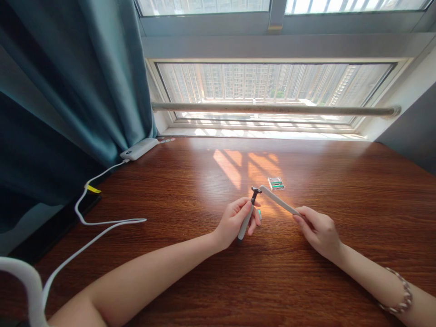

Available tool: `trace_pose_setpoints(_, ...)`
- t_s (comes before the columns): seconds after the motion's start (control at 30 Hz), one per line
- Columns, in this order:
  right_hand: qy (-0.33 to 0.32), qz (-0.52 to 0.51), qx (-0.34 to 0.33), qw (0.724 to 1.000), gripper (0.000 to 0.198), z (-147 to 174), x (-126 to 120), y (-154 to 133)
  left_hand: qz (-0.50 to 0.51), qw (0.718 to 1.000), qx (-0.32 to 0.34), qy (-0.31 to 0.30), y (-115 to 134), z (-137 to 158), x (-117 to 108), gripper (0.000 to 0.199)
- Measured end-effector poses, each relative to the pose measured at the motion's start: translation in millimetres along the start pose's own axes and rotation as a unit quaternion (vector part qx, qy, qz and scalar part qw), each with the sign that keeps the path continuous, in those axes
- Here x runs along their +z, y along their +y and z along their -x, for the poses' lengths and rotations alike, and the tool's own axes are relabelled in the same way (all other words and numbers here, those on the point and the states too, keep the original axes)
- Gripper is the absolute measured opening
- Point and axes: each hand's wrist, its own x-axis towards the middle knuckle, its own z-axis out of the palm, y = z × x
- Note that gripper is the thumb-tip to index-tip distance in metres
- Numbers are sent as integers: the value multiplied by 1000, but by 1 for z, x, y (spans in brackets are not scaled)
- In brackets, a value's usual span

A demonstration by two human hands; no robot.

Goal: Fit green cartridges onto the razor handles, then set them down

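My left hand [235, 221] is closed around the grey handle of a razor [245, 222], which stands tilted with its dark head up. A slim, pale grey stick [279, 200] is pinched at its near end by my right hand [319, 232]. The stick's far tip reaches to the razor's head; whether they touch, and whether the tip carries bristles, I cannot make out. Just behind the stick lies a small clear case [276, 183] with green strips. Partly hidden by my left fingers is another small green-edged item [259, 214].
A white power-bank-like device [139, 149] sits at the table's back left, with a white cable [102, 222] curling toward me. Blue curtains [112, 68] hang at the left. Behind the brown wooden table [204, 281] a metal rail [272, 109] crosses the window.
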Motion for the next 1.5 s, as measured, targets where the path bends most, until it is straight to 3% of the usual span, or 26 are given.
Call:
trace_pose_setpoints(0.13, 28, 2, -1, 1000, 6, 1, -1, -1, 22, 999, -26, -10, 0, 0, 0, 27)
trace_pose_setpoints(0.27, -15, 16, -36, 999, 5, 2, -1, 0, 40, 998, -41, -20, 0, 0, -1, 30)
trace_pose_setpoints(0.57, -5, 13, -52, 999, 6, 2, -3, -1, 92, 993, -67, -36, 2, 1, -2, 32)
trace_pose_setpoints(0.77, 0, 32, -40, 999, 12, 1, -4, 0, 196, 968, -132, -86, 10, -1, -6, 33)
trace_pose_setpoints(0.97, 1, 28, -45, 999, 14, 2, -5, -1, 238, 950, -168, -113, 12, -3, -14, 34)
trace_pose_setpoints(1.37, 46, 51, -17, 998, 13, 1, -3, -2, 240, 954, -149, -105, 9, -5, -13, 30)
trace_pose_setpoints(1.5, 18, 57, -58, 996, 13, 3, -2, 0, 215, 963, -139, -85, 9, -5, -11, 26)
